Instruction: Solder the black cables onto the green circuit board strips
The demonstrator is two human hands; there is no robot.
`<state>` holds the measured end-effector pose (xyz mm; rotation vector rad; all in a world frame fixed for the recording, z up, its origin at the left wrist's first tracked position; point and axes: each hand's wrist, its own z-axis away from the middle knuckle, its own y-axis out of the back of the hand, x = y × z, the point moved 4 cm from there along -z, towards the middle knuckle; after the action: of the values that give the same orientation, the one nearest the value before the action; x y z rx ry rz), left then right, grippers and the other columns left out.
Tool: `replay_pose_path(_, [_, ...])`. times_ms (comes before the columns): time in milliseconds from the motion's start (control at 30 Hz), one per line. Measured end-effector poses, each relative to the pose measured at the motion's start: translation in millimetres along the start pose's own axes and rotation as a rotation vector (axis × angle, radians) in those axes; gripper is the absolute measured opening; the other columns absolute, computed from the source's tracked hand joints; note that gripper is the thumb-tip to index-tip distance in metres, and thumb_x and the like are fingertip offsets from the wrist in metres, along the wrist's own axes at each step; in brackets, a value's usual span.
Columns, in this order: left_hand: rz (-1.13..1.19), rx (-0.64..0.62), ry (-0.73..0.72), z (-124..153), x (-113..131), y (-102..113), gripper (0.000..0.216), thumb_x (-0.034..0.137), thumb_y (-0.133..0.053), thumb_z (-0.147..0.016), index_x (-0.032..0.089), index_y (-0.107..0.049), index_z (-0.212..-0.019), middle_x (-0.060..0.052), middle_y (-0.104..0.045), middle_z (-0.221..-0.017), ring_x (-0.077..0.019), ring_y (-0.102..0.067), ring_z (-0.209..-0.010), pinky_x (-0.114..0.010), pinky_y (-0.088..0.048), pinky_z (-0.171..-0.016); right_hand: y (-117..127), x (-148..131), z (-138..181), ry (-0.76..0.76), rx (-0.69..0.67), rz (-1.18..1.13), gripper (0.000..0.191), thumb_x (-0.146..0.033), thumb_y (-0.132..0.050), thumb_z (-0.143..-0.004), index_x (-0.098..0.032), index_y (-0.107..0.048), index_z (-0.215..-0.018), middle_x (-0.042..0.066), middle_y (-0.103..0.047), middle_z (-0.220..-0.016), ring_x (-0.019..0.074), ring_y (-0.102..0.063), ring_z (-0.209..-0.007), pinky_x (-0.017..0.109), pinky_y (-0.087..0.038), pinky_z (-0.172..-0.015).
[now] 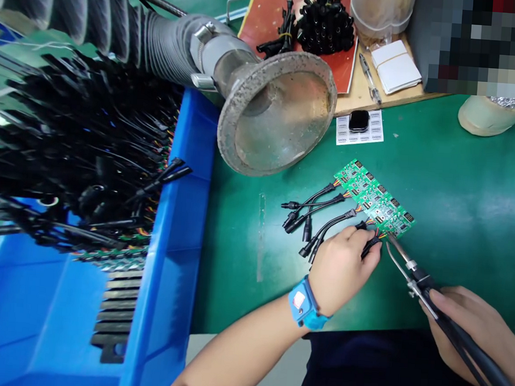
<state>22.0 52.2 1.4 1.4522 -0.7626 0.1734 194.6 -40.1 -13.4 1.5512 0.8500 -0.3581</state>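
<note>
A green circuit board panel point(378, 198) with several small digit displays lies on the green mat. Short black cables point(330, 221) with coloured wire ends run from its left edge. At the near end of the panel, my left hand point(343, 258) pinches a black cable point(371, 246) by its wire end. My right hand point(473, 325) is wrapped round a soldering iron point(423, 281) with a thin curved metal guide tube alongside. The iron's tip meets the board's near corner, close to my left fingertips. A blue wrist strap point(305, 305) is on my left wrist.
A fume extraction hood point(276, 115) hangs above the mat. On the left, a blue bin point(169, 257) holds a heap of black cables point(79, 157). Behind are bundled black connectors point(326, 24), a pen point(370, 77), white cards point(396, 67) and a black watch-like object point(358, 120).
</note>
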Motion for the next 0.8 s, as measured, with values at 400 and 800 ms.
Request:
replay_pose_path(400, [0.017, 0.003, 0.000, 1, -1, 0, 0.020, 0.023, -0.056, -0.083, 0.013, -0.066, -0.097, -0.005, -0.061, -0.075, -0.0153, -0.059, -0.063, -0.028, -0.051, -0.058, 3, -8, -8, 0.142, 0.087, -0.019, 0.044, -0.006, -0.054, -0.079, -0.019, -0.047, -0.121, -0.001, -0.058, -0.068, 0.0124, -0.055, -0.057, 0.029, -0.048, -0.054])
replay_pose_path(800, [0.002, -0.014, 0.002, 1, 0, 0, 0.020, 0.024, -0.055, -0.084, 0.014, -0.065, -0.098, -0.005, -0.061, -0.078, -0.0153, -0.060, -0.065, -0.028, -0.052, -0.060, 15, -12, -8, 0.185, 0.193, 0.001, 0.049, -0.004, -0.058, -0.076, -0.019, -0.047, -0.121, 0.001, -0.064, -0.074, 0.0145, -0.062, -0.064, 0.029, -0.051, -0.055])
